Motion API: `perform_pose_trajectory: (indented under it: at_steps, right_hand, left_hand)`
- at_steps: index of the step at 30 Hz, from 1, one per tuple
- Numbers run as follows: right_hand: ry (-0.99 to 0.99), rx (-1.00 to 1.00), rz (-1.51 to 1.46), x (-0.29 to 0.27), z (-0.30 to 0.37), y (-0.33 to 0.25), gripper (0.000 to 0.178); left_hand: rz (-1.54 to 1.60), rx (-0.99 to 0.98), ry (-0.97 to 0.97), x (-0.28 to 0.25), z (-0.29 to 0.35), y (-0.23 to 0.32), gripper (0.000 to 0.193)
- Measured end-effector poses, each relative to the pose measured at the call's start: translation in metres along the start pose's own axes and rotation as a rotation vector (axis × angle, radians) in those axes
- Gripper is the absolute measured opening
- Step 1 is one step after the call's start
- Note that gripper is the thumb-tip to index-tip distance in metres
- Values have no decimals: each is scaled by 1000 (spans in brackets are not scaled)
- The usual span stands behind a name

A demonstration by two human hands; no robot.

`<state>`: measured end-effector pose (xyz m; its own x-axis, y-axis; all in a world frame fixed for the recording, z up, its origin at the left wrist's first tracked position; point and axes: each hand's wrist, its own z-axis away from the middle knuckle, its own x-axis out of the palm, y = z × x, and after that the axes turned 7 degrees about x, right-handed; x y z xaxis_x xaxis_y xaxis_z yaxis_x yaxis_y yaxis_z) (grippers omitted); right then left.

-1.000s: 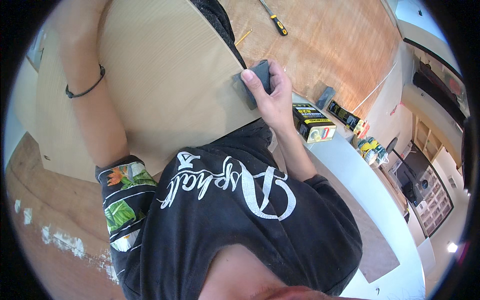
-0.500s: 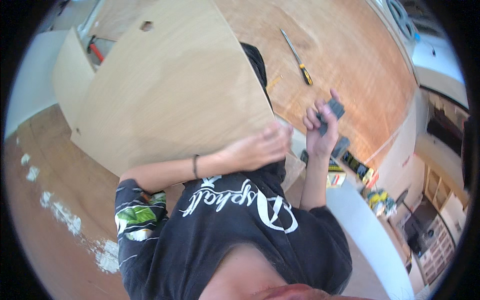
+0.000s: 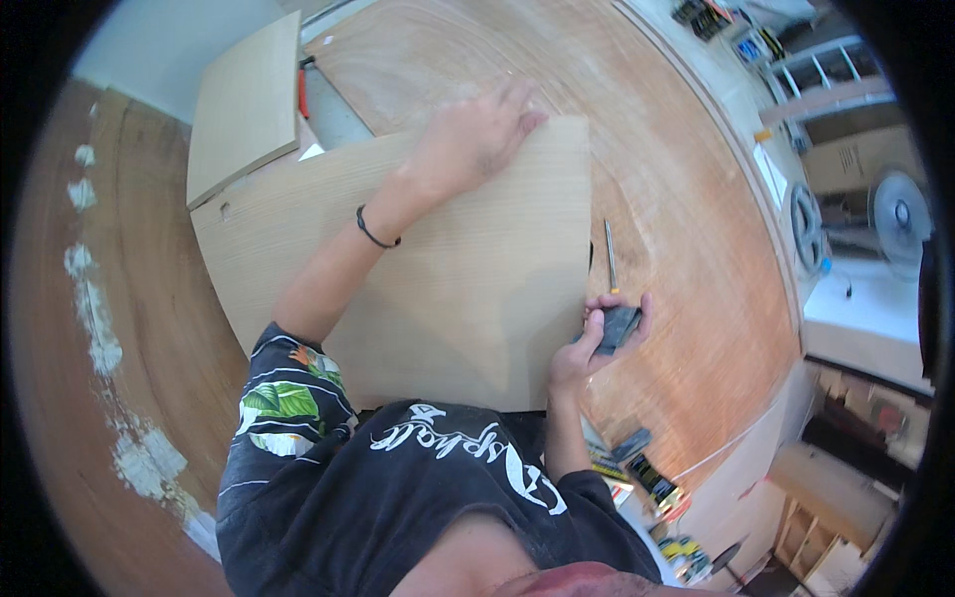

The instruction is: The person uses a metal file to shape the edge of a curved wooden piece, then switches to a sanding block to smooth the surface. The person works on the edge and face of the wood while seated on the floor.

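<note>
A pale wooden panel (image 3: 448, 269) lies in front of me, its near edge against my shirt. My left hand (image 3: 477, 134) reaches across to its far edge; the fingers are apart, slightly blurred, and hold nothing. Beside the panel's right edge, my right hand (image 3: 612, 343) is closed around a dark grey piece of folded sandpaper (image 3: 619, 326). Just beyond that hand lies a screwdriver (image 3: 611, 254), its metal shaft showing and most of its handle hidden by my fingers.
The panel rests over a large brown wooden tabletop (image 3: 696, 269). A smaller board (image 3: 244, 109) stands at the far left, near a red-handled tool (image 3: 303, 95). Another dark grey piece (image 3: 632, 445) and a black packet (image 3: 655, 483) lie near right. A fan (image 3: 900, 211) stands far right.
The panel has turned and now lies squarer before me. My left hand has gone from near my waist to the far edge. My right hand has lowered, still holding the sandpaper.
</note>
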<state>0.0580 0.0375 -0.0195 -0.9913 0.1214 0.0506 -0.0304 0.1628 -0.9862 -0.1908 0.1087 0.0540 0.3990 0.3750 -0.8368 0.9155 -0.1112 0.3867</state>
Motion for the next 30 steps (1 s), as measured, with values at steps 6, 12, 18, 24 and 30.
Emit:
perform_pose_trajectory:
  at_steps: [6,12,18,24,30]
  right_hand:
    - [53,-51,-22,-6,8,13,64]
    - [22,12,147,-8,-7,-7,60]
    - [-110,147,-7,13,-37,-27,42]
    - [-52,72,91,21,-42,-43,37]
    - [53,-195,-126,0,-68,-102,38]
  left_hand:
    - [-195,116,266,-41,82,-49,19]
    - [-384,-133,304,-102,190,-105,24]
    - [-383,-764,733,-151,285,-179,42]
    - [571,-981,837,-183,349,-200,45]
    - [625,-584,1096,-264,273,-131,53]
